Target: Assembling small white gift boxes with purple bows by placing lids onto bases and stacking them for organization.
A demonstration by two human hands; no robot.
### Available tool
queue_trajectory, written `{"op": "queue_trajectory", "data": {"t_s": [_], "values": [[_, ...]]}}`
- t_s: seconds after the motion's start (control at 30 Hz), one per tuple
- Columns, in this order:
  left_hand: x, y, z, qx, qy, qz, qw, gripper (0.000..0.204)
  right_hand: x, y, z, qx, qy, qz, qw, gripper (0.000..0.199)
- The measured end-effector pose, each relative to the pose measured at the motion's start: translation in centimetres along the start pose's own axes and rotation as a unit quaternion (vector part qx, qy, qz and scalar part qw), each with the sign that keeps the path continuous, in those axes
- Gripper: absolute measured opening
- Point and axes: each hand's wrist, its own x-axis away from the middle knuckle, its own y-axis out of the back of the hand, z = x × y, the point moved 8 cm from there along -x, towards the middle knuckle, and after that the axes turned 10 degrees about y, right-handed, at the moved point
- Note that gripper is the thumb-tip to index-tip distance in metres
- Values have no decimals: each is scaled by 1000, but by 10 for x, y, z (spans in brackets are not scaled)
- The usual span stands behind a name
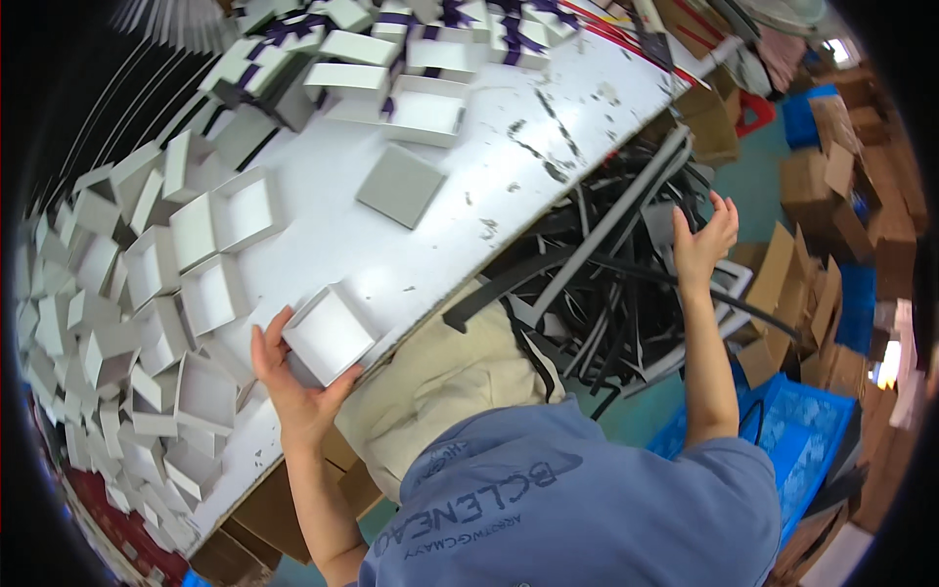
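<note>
The left hand (293, 377) grips a small white open box (330, 334) at the near edge of the white table (430, 235); the thumb lies along the box's left side and the fingers wrap its lower corner, so the hand is closed on the box. The box sits on the table surface with its open face upward, just beside the table edge. The right hand (706, 240) is raised off the table, well apart from the box, with the palm open and fingers spread; it holds nothing. It hovers over a tangle of black and grey strips (606, 293) heaped below the far side of the table. To the left of the gripped box, a large pile of similar white open boxes (127, 323) covers the table, many tilted or lying on their sides. Near the middle of the table lies a flat grey square card (401, 184), apart from the other items. At the far end of the table stands a group of white boxes with purple ribbon (411, 39). Below the right forearm is a blue plastic crate (812, 430). Brown cardboard cartons (812, 284) are stacked on the floor at the right.
</note>
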Motion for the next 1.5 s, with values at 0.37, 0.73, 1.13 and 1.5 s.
{"op": "queue_trajectory", "data": {"t_s": [0.37,0.73,1.13,1.5], "values": [[4,3,-5,-34,-18,-3,999,112,-4,-10,281,-462,357,163,795,40],[-5,1,-10,-28,5,20,999,101,-21,10,117,-185,217,119,951,58],[-1,8,-9,-11,-16,-41,999,103,-107,-23,423,-349,535,-19,769,17],[-11,1,-5,0,67,-36,997,118,-7,-11,401,-627,256,557,481,14]]}}
